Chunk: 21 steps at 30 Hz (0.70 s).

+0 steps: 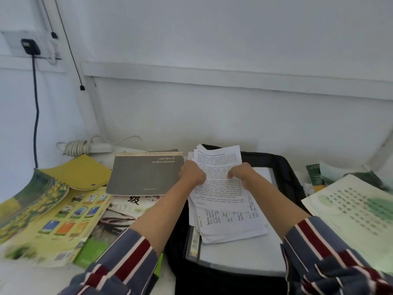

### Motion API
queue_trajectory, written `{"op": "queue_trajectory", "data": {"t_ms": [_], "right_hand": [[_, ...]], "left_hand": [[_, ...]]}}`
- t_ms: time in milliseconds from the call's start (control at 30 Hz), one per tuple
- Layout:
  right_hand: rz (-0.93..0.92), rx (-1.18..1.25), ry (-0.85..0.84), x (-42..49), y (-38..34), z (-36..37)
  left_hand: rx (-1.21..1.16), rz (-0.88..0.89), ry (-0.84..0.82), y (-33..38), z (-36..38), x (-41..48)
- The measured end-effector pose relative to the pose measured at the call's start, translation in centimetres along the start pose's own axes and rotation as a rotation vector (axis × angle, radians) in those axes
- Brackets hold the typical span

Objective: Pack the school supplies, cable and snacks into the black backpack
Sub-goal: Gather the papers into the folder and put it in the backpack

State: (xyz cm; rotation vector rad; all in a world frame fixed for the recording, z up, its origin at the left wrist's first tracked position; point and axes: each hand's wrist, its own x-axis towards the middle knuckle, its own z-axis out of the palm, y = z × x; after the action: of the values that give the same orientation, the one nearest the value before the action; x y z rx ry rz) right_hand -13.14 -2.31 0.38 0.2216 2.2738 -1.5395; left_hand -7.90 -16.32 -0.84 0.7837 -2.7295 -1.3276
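Though fanned, papers (220, 155) within both grips (192, 174) (241, 174)

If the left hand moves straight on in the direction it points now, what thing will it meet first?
The left hand grips the papers. Straight on, it would likely meet the far rim of the black backpack, then the wall; depth is unclear.
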Motion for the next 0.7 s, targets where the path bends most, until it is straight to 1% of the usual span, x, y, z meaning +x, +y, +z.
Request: {"op": "queue_trajectory", "data": {"t_ms": [167,233,300,400,467,533,600,700], "right_hand": [[0.031,0.139,-0.032,0.0,0.7,-0.5],[0.005,0.198,-0.036,-0.2,0.8,-1.1],[-0.059,0.267,-0.045,-0.4,0.8,-1.9],[-0.230,0.362,0.021,-1.8,0.5,-3.3],[-0.390,0.422,0.055,-3.4,0.1,-4.4],[-0.569,0.464,0.085,-5.1,-0.2,-5.5],[-0.720,0.466,0.144,-6.7,-0.4,-6.3],[-0.830,0.480,0.226,-8.0,-0.5,-7.0]], "left_hand": [[-0.112,0.007,-0.036,0.5,-0.4,-0.9],[-0.184,0.035,-0.046,0.7,-0.6,-1.3],[-0.296,0.108,-0.056,0.9,-0.8,-1.8],[-0.440,0.357,-0.035,1.7,-1.3,-2.9],[-0.513,0.543,-0.049,2.4,-1.6,-3.6],[-0.538,0.675,-0.049,3.2,-2.0,-4.0],[-0.535,0.764,-0.057,4.3,-2.5,-4.4],[-0.554,0.819,-0.106,5.2,-3.1,-4.8]]}}
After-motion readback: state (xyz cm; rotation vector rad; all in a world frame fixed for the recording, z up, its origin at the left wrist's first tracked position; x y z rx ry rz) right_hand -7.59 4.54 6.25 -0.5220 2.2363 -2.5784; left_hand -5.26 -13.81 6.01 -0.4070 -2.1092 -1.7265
